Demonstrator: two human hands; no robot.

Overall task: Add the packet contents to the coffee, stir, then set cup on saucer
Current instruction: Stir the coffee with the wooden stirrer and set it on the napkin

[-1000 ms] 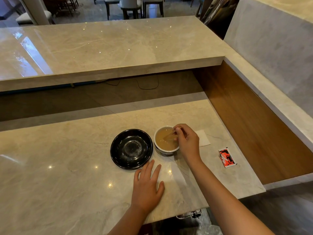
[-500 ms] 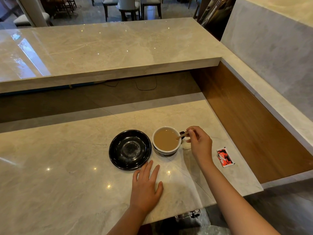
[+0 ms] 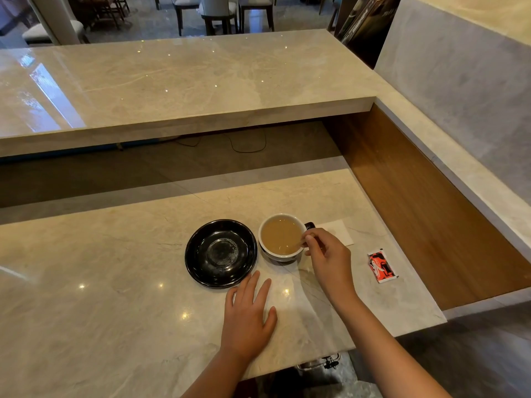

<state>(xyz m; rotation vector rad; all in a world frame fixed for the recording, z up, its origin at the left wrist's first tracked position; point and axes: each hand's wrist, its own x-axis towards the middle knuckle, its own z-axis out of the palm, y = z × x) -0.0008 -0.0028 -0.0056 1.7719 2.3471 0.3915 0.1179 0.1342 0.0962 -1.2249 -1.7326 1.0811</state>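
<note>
A white cup (image 3: 268,252) of light brown coffee stands on the marble counter, its dark handle pointing right. Touching it on the left is an empty black saucer (image 3: 221,254). My right hand (image 3: 327,258) is at the cup's right rim with thumb and fingers pinched on a thin wooden stirrer (image 3: 302,240), of which only a short tip shows at the coffee's edge. My left hand (image 3: 247,314) lies flat on the counter just in front of the saucer, fingers spread, holding nothing. A torn red packet (image 3: 382,267) lies to the right of the cup.
A white napkin (image 3: 340,231) lies behind my right hand. The counter (image 3: 115,297) ends close on the right beside a wooden side panel (image 3: 425,202). A higher marble bar top (image 3: 186,81) runs across the back, with chairs beyond it.
My right hand drew the stirrer out of the coffee toward the right, then came back to the cup's right rim. My left hand stayed flat on the counter.
</note>
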